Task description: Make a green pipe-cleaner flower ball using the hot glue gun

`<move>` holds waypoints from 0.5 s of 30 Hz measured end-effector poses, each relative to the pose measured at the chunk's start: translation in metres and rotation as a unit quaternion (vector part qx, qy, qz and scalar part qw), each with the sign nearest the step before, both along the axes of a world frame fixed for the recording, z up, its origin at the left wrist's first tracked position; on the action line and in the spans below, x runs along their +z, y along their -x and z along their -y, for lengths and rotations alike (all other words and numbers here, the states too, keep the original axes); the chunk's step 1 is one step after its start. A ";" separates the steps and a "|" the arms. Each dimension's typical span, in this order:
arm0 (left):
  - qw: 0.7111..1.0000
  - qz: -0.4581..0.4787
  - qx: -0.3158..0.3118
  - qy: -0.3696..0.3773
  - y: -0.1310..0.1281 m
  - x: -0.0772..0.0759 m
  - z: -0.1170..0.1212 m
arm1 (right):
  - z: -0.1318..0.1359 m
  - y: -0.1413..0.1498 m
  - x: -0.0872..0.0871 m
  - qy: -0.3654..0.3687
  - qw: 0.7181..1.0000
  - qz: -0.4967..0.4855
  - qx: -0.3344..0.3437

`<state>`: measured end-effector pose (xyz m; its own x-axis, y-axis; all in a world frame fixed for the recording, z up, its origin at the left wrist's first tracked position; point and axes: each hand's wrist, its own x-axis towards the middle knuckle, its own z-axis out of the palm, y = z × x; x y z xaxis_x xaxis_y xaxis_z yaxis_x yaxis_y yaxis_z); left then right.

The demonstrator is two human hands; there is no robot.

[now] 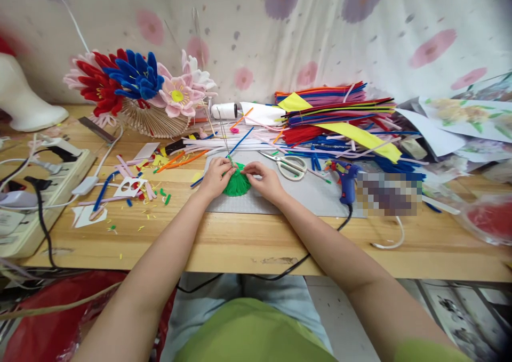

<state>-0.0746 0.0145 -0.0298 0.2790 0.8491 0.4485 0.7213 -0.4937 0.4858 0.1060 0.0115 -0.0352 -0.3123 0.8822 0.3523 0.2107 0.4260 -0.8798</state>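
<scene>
A green fringed piece (237, 186), rounded and spread like a tassel, lies on the grey cutting mat (312, 204). Thin metal wires (222, 133) stand up from its top. My left hand (217, 178) has its fingers closed at the upper left of the green piece, where the wires come out. On the other side, my right hand (264, 179) pinches the piece's upper right edge between thumb and forefinger. White-handled scissors (292, 167) lie just beyond my right hand, blades pointing left. What exactly sits between the fingertips is partly hidden.
A blue glue gun (347, 182) rests at the right, its black cord running off the front edge. Bundles of pipe cleaners (336, 111) lie behind. Fuzzy flowers on a fan (156, 118) stand back left, near a power strip (76, 178) and scattered scraps (130, 187).
</scene>
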 end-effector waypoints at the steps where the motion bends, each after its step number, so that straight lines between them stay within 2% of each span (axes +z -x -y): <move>1: 1.000 0.000 0.000 0.000 0.000 0.000 0.000 | 0.000 0.000 0.001 -0.007 1.000 0.007 -0.002; 8: 1.000 -0.004 0.002 0.003 0.000 0.000 0.000 | 0.003 -0.002 0.008 -0.058 0.995 0.075 0.001; 15: 1.000 -0.004 0.005 0.009 0.000 0.001 0.000 | 0.000 -0.002 0.005 -0.064 0.996 0.054 -0.032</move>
<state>-0.0744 0.0141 -0.0291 0.2735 0.8599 0.4310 0.7299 -0.4773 0.4892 0.1082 0.0112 -0.0301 -0.2990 0.8517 0.4303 0.3321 0.5157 -0.7898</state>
